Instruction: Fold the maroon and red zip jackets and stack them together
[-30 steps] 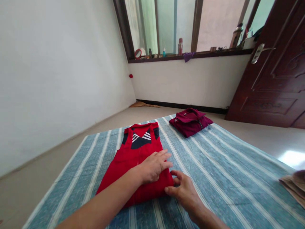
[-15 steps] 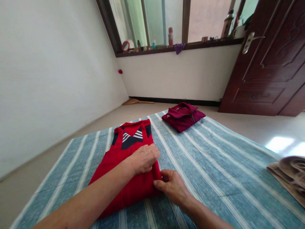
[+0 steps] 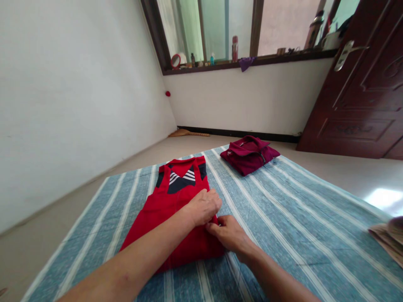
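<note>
A red garment (image 3: 176, 218) with dark panels and white stripes near its neck lies partly folded on the striped bed cover (image 3: 277, 235). My left hand (image 3: 205, 206) is across it, fingers closed on its right edge; the fingertips are partly hidden. Just below, my right hand (image 3: 231, 235) pinches the same edge between thumb and fingers. The two hands are close together. A folded maroon jacket (image 3: 248, 155) with a collar and zipper rests farther back on the bed.
A brown folded cloth (image 3: 388, 239) lies at the right edge. Beyond the bed are a broom (image 3: 189, 133) on the floor, a windowsill (image 3: 217, 67) with bottles and a mirror, and a dark red door (image 3: 359, 96). A white wall (image 3: 78, 84) rises on the left.
The view has turned slightly left, so the scene sits farther right. My right hand has moved up along the garment's edge, closer to my left hand. Both hands stay on the garment.
</note>
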